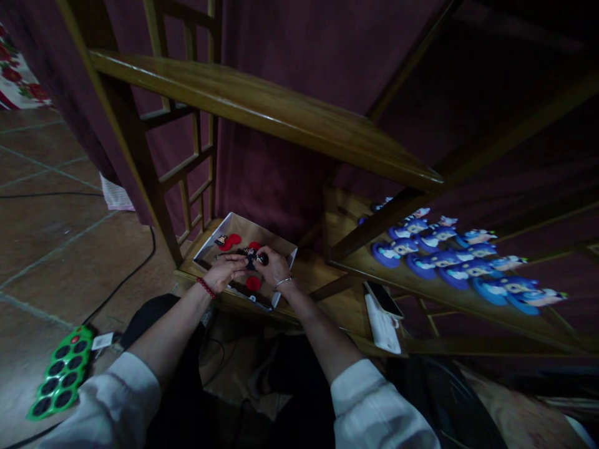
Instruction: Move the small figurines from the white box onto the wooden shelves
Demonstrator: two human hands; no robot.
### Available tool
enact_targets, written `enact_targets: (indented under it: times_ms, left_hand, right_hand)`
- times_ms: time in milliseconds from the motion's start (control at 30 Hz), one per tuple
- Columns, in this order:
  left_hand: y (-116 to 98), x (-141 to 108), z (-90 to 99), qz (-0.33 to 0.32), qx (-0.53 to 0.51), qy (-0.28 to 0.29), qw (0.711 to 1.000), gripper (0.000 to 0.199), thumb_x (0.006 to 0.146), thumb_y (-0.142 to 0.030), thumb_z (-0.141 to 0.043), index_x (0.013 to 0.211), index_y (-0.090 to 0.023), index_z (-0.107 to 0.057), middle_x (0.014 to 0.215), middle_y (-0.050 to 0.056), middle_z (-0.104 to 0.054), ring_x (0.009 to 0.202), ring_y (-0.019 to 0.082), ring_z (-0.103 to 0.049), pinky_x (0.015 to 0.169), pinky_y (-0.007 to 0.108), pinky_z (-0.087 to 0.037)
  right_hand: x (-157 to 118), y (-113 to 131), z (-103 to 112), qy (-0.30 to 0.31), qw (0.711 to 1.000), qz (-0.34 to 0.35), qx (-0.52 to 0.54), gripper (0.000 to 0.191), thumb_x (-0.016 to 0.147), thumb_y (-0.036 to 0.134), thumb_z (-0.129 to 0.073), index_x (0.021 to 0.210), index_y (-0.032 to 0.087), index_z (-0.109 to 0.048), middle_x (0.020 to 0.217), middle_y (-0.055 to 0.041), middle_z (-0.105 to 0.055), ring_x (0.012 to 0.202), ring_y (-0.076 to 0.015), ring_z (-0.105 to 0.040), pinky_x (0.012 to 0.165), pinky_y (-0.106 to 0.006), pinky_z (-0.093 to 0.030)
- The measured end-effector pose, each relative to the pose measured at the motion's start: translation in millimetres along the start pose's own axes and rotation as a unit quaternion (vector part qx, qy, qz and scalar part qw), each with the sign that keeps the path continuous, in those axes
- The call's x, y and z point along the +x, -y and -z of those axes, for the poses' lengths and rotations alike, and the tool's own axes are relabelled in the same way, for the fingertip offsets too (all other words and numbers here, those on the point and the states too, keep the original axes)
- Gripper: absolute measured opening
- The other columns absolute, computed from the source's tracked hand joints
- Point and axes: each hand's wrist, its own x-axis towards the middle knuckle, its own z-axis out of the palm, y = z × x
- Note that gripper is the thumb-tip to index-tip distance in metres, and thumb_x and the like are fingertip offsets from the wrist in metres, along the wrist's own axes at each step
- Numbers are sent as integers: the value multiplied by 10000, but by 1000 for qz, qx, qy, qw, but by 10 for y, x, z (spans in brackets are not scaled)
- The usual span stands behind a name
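Note:
Both of my hands meet over a shallow white cardboard box [287, 252] on the low wooden shelf. Between their fingers is a small dark figurine [251, 258], lying tilted. My left hand [228, 272] grips it from the left, fingers pressed together. My right hand [275, 268] pinches its other end, near a round dark part. Inside the box, a figurine with a red base [230, 241] lies at the upper left. Another red round piece [253, 284] lies below my hands, and more red shows just behind them. Fine detail is too dark to make out.
Several blue figurines [435, 259] stand in rows on the right shelf. A phone [382, 298] and a white object [381, 327] lie on the low shelf. A wooden bar [262, 112] crosses above my hands. A green power strip [63, 374] with cables lies on the tiled floor.

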Motion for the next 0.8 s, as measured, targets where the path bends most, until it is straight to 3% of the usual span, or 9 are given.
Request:
enact_targets:
  times_ms: [367, 600, 800]
  left_hand:
    - [-24, -37, -46, 13, 12, 1, 1000, 115, 623, -53, -677, 702, -63, -594, 623, 48, -640, 595, 131, -621, 698, 330, -538]
    - [-17, -56, -80, 6, 51, -25, 998, 103, 619, -39, -668, 683, -68, -593, 627, 30, -620, 590, 103, -601, 621, 242, -537]
    - [39, -12, -35, 12, 93, -48, 994, 117, 625, -17, -639, 686, -82, -562, 610, 12, -599, 570, 105, -593, 588, 244, -533]
  right_hand:
    - [-10, -22, -16, 7, 998, 14, -57, 175, 692, 199, -575, 861, 176, -614, 842, -45, -640, 776, -149, -578, 723, -250, -435]
    - [4, -2, -12, 25, 990, 63, -124, 154, 695, 184, -545, 825, 181, -628, 829, -40, -626, 795, -143, -564, 740, -224, -418]
    - [17, 37, -56, 79, 980, 57, -176, 184, 683, 178, -534, 839, 182, -631, 844, -47, -639, 793, -150, -573, 731, -222, -412]
